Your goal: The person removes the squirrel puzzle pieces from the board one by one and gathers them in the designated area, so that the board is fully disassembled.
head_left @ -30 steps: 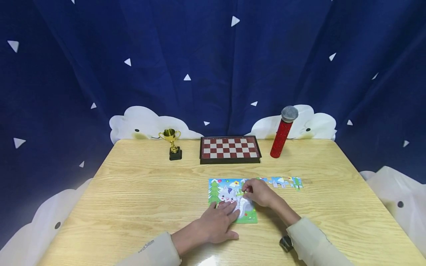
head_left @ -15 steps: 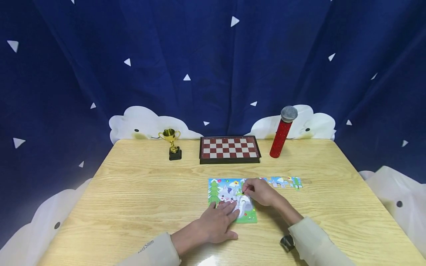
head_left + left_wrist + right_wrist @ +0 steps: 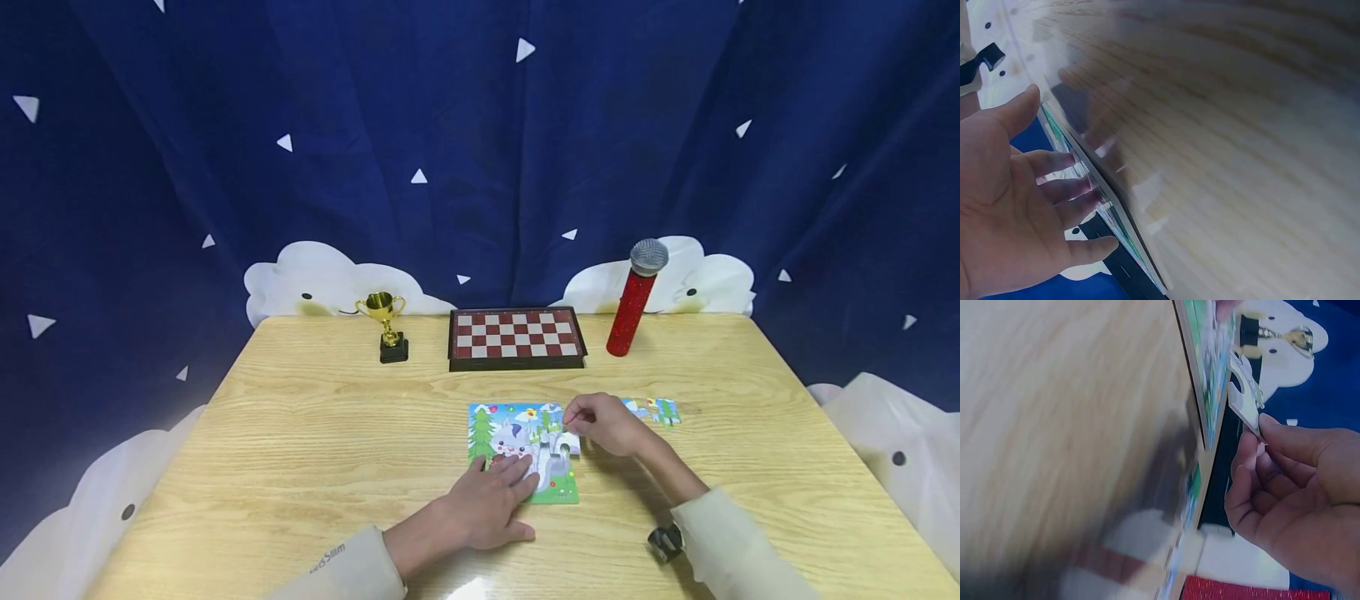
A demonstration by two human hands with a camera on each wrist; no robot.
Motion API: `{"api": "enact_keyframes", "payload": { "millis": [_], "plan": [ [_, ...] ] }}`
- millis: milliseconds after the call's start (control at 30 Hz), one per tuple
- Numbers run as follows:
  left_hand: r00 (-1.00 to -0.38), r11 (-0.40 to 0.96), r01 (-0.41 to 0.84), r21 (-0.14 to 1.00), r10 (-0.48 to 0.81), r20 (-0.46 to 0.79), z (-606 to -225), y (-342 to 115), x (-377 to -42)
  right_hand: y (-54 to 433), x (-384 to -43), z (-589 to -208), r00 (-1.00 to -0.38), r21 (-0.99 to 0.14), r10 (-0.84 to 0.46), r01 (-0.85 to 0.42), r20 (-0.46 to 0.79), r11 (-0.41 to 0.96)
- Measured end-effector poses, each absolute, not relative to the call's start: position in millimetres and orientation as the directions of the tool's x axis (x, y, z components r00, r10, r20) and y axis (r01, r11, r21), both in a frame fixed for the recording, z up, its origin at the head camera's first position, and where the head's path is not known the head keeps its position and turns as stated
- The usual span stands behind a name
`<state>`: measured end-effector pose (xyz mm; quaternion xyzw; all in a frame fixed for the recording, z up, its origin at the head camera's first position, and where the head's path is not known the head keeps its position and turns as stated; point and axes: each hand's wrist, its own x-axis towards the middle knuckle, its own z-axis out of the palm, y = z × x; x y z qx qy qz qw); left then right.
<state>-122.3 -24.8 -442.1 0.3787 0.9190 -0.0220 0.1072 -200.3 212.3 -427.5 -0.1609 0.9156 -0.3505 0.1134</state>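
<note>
A jigsaw puzzle with a cartoon animal and green trees lies flat at the table's middle. My left hand rests on its lower part with fingers spread, covering some of the picture. In the left wrist view those fingers reach straight to the puzzle's edge. At the upper right of the puzzle, my right hand pinches a puzzle piece between thumb and fingertips. The right wrist view shows this piece tilted and raised off the board. Grey patches show in the puzzle's right part, beside the held piece.
Several loose puzzle pieces lie right of the right hand, partly hidden by it. Along the back stand a gold trophy cup, a red-and-white chessboard and a red microphone. A dark blue curtain hangs behind the table.
My right hand has moved right and slightly up from the puzzle, bringing the pinched piece with it. The left hand stays in place.
</note>
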Motion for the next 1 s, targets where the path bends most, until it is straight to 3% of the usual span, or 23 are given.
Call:
{"api": "enact_keyframes", "payload": {
  "millis": [700, 1000],
  "plan": [
    [-0.687, 0.71, 0.703, 0.046, 0.695, -0.212, -442, -25, -122, 311, -196, -417, -0.953, -0.607, -0.29, -0.177, -0.092, 0.775],
    [-0.685, 0.705, 0.708, 0.036, 0.699, -0.204, -441, -25, -122, 342, -189, -416, -0.935, -0.689, -0.326, -0.145, -0.139, 0.71]
  ]
}}
